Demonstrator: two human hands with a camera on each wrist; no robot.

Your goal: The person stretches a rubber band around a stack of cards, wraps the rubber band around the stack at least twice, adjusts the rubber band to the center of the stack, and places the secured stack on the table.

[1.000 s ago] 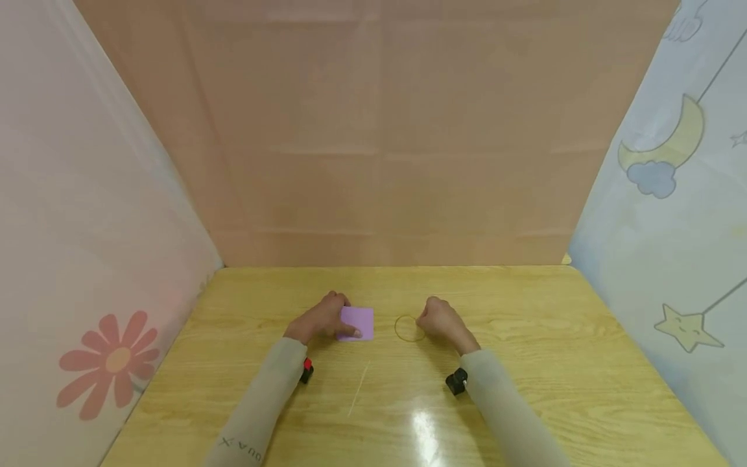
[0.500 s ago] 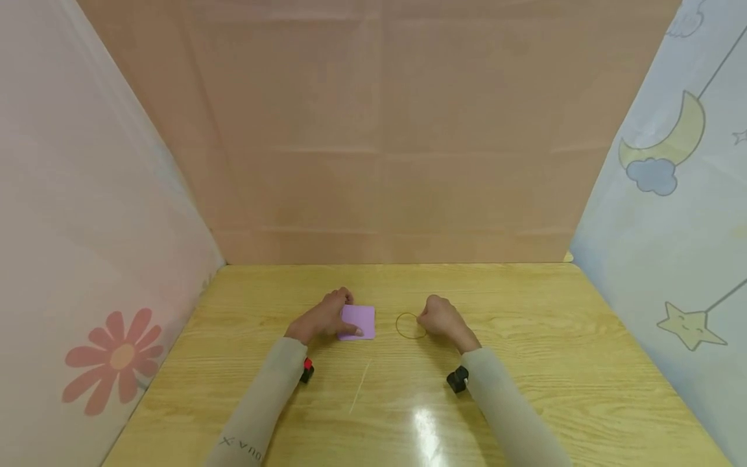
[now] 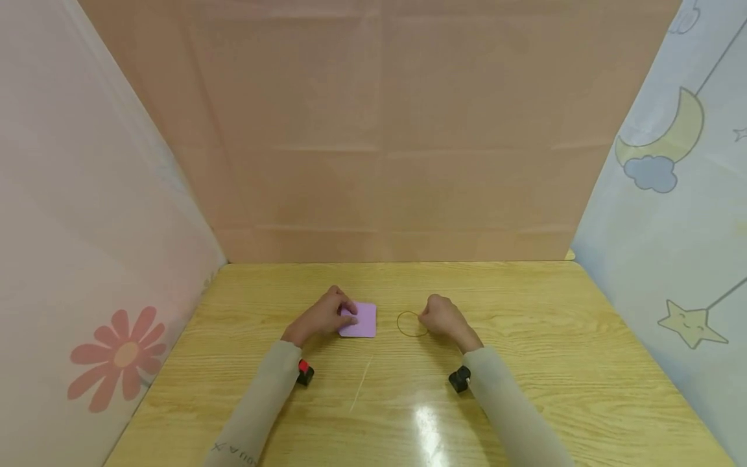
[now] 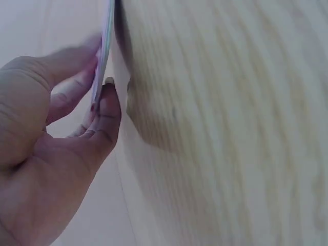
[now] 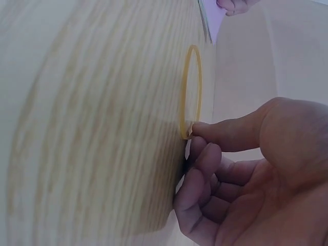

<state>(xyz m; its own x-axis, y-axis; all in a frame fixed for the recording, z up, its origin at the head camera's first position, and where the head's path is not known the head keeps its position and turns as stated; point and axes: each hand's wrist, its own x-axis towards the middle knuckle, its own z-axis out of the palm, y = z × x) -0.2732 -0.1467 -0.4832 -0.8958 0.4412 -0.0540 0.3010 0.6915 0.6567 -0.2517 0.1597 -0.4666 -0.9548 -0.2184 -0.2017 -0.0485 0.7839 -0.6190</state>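
My left hand (image 3: 323,316) holds a thin stack of square paper sheets (image 3: 366,320) by its left side, the purple sheet uppermost. In the left wrist view the layered edge of the paper stack (image 4: 106,43) lies between the fingers, one fingertip (image 4: 109,95) on the side towards the table. My right hand (image 3: 445,318) pinches the right end of a yellow rubber band (image 3: 399,322) between thumb and forefinger. The rubber band (image 5: 184,97) forms a slack loop close to the tabletop, apart from the paper, in the right wrist view.
The wood-grain table (image 3: 525,389) spreads around both hands. A thin pale line (image 3: 360,386) crosses it in front of the paper. A brown sheet (image 3: 379,130) stands behind, with a flower-printed wall (image 3: 117,194) at left and a moon-and-star wall (image 3: 671,246) at right.
My left thumb and fingers have shifted on the paper stack, the thumb moving up from near its front edge. The right hand stays pinching the rubber band in nearly the same place.
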